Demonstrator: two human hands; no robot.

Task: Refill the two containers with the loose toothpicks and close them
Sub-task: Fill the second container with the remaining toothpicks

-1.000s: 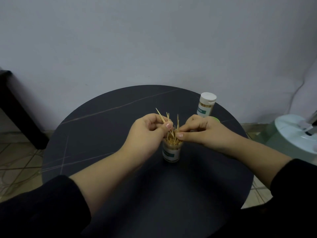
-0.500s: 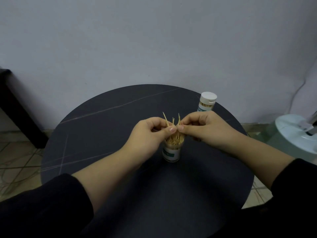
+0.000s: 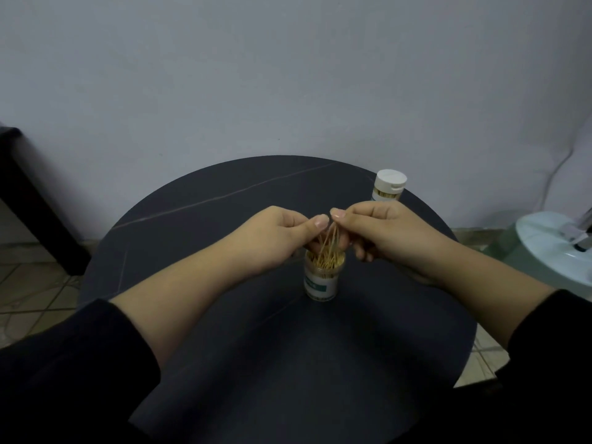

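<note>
A round, dark table [image 3: 224,219] with thin pale veins running across its top stands close against a plain, pale grey wall [image 3: 288,75]. Beige floor tiles [image 3: 28,283] show past its left edge, where a black piece of furniture [image 3: 28,193] also stands, only partly in view. Past the right edge sits a pale, rounded object [image 3: 551,245] with a metal part on top, and a thin cable [image 3: 554,174] runs up the wall above it. Near the middle of the table, a little toward the right edge, an open container [image 3: 322,282] stands upright, clear-walled with a white and green label, and lidless. It is packed with toothpicks [image 3: 330,251], a few of which stick up above its rim and lean together at their tops. The left hand [image 3: 282,238] and the right hand [image 3: 384,232] meet just over the container, thumb tips nearly touching. Each grip is narrow, with curled fingers pinching the upper ends of those raised toothpicks. Both forearms come in from the near edge, in dark sleeves [image 3: 80,363] pushed up from the wrists. Near the far right edge, behind the right hand, a closed container [image 3: 387,193] stands upright with a white cap [image 3: 390,179] on it and toothpicks showing through its clear wall.
</note>
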